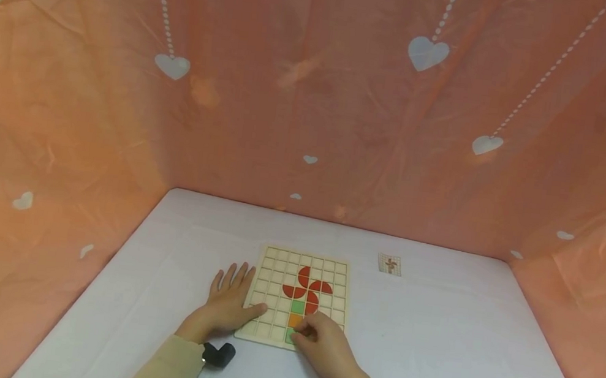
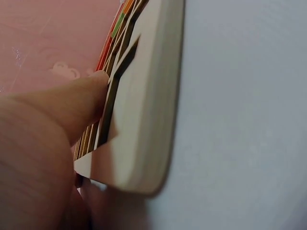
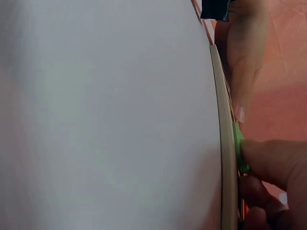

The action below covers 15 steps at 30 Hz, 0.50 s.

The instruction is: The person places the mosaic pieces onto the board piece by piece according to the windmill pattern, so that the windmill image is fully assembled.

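A pale wooden grid board (image 1: pixel 271 301) lies on the white table. My left hand (image 1: pixel 230 304) spreads its fingers beside the board's left edge, and its thumb rests on the board. At the board's near edge, my right hand (image 1: pixel 326 345) pinches a green square tile (image 1: pixel 289 335) between thumb and fingers. In the right wrist view this green tile (image 3: pixel 238 143) sits slightly tilted at the board's edge, under the thumb. Above it in the same column are an orange tile (image 1: pixel 294 320) and another green tile (image 1: pixel 298 307). Several red rounded pieces (image 1: pixel 312 302) form a pinwheel further up.
A small card (image 1: pixel 390 264) printed with a grid and a pinwheel figure lies on the table (image 1: pixel 449 327), right of the board. Orange-pink cloth (image 1: pixel 343 125) with white hearts hangs behind and on both sides. Each wrist wears a black camera mount (image 1: pixel 219 354).
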### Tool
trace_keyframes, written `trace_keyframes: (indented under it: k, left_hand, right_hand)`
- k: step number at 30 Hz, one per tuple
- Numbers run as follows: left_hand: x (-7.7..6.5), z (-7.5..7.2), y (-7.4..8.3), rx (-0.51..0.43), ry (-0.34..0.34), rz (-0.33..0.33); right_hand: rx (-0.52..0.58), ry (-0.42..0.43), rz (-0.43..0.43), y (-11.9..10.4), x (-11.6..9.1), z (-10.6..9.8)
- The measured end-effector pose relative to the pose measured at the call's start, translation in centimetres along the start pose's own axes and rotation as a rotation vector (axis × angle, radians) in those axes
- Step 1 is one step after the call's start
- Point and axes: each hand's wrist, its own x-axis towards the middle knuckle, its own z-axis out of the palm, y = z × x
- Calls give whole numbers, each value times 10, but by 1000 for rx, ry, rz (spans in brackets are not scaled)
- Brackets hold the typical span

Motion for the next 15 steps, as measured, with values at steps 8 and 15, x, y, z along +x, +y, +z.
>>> trace_keyframes:
  k: [8,15]
  left_hand:
    - [-1,4,2,-14,-4,-7]
    - [-2,1,0,-7,-18,1]
  right_hand:
    - [-12,-28,-12,3,0,-4]
    - [51,16,19,11,2,-15]
